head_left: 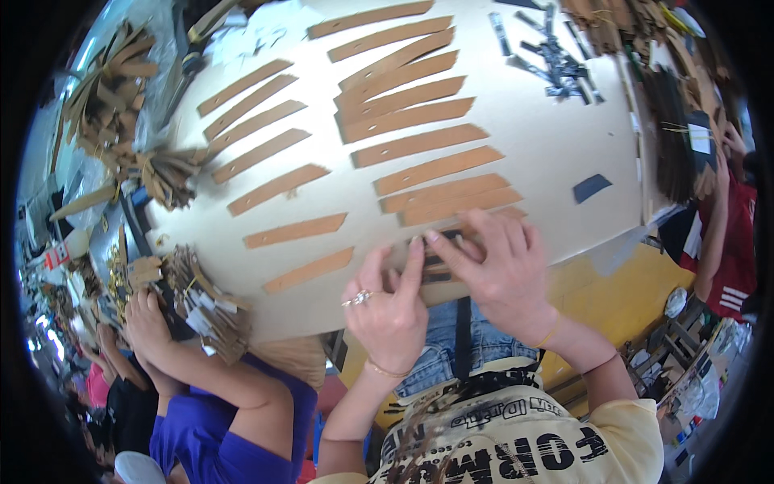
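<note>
Both hands work close together at the near edge of the table (pixel 564 153), right in front of the body, where the forearms can rest low and the two sets of fingertips can meet. The left hand (pixel 387 319) and the right hand (pixel 512 270) are closed on a small dark piece (pixel 436 261) between them, thumbs and forefingers at its edges, presumably so that it stays flat and lined up (the fingers' undersides are hidden, so how firmly they press I cannot tell).

Beyond the hands, brown strips lie slantwise in two columns: the right column (pixel 427 145) is longer and overlaps in places, while the left column (pixel 278 189) is mostly spaced apart. Laid side by side, with small holes visible near the left ends of several, they look set out so that each is easy to pick up singly. The nearest strips of the right column lie just beyond the fingertips.

A loose dark patch (pixel 592 188) sits by itself to the right, and a heap of shiny dark strips (pixel 564 68) lies at the far right, probably kept there to leave the middle for the brown ones.
</note>
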The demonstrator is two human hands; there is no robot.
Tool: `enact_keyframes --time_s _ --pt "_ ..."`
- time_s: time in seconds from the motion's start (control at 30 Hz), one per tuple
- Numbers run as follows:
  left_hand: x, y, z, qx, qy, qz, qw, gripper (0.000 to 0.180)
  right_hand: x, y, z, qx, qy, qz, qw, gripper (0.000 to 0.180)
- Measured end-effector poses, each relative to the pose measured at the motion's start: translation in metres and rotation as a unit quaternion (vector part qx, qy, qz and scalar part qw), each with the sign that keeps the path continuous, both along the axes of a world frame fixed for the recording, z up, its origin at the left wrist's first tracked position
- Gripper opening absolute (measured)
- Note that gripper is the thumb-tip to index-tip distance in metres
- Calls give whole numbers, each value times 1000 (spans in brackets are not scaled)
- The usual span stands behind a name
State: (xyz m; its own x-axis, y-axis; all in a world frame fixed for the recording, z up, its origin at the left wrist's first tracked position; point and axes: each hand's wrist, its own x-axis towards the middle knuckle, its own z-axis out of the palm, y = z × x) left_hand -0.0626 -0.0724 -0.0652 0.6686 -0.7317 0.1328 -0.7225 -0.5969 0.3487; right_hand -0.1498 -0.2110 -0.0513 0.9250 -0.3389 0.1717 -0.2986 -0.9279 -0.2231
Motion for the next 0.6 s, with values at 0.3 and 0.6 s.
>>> enact_keyframes --time_s 0.3,0.6 --pt "-2 -1 6 4 44 13 999 50 -31 -22 0 -106 35 -42 993 37" --pt "7 2 10 -123 225 84 963 44 -47 -170 5 -54 -114 -187 974 58"
